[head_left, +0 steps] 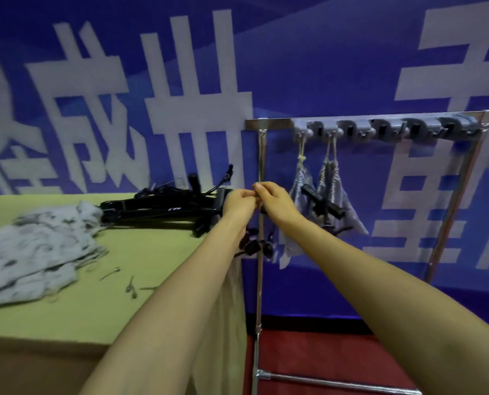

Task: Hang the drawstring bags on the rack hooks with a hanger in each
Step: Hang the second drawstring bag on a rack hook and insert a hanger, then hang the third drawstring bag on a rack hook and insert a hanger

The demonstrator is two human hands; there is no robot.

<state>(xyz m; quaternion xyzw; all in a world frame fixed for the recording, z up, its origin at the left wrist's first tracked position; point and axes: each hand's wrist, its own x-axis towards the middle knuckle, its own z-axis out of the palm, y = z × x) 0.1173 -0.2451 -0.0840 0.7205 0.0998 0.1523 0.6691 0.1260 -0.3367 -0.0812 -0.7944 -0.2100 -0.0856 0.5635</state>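
My left hand (237, 205) and my right hand (277, 203) meet in front of the rack's left post (261, 155), fingertips pinching the cord of a grey drawstring bag (287, 248). That bag hangs below my wrists with a black hanger (251, 248) in it, partly hidden by my forearms. Two more grey bags (301, 183) (333, 181) hang by their cords from the first two hooks of the grey hook strip (380, 128), and a black hanger (323, 205) pokes out of them. The hooks further right are bare.
A pile of grey bags (37, 246) lies at the left of the yellow-green table (109, 309), with a heap of black hangers (163, 206) behind it. Small metal clips (130, 286) lie loose on the table. A blue banner hangs behind. The rack's base bar (337, 382) crosses the red floor.
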